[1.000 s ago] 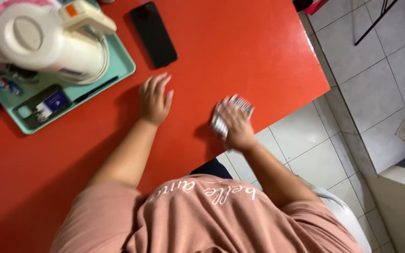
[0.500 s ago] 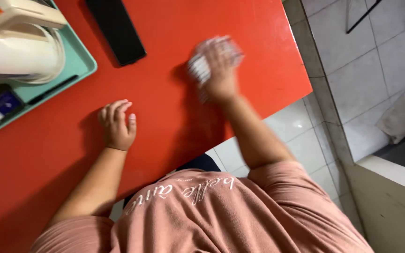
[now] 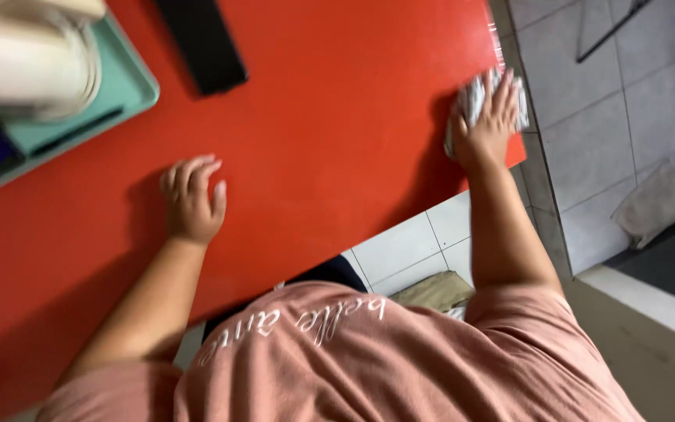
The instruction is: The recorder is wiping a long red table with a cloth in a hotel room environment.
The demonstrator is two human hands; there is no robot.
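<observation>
My right hand (image 3: 487, 123) presses a crumpled grey-white cloth (image 3: 472, 95) flat against the red table (image 3: 330, 148), close to the table's right corner. The cloth shows around and under the fingers. My left hand (image 3: 193, 199) rests palm down on the red surface nearer the middle, fingers loosely curled, holding nothing. I wear a pink shirt.
A teal tray (image 3: 130, 86) at the upper left carries a cream-coloured kettle (image 3: 29, 55) and small items. A black phone (image 3: 201, 43) lies beside the tray. Grey floor tiles (image 3: 611, 101) lie beyond the table's right edge, with a rag (image 3: 654, 203) on them.
My right hand has slid the cloth along the table toward the right corner. The left hand stayed planted on the table as the view shifted.
</observation>
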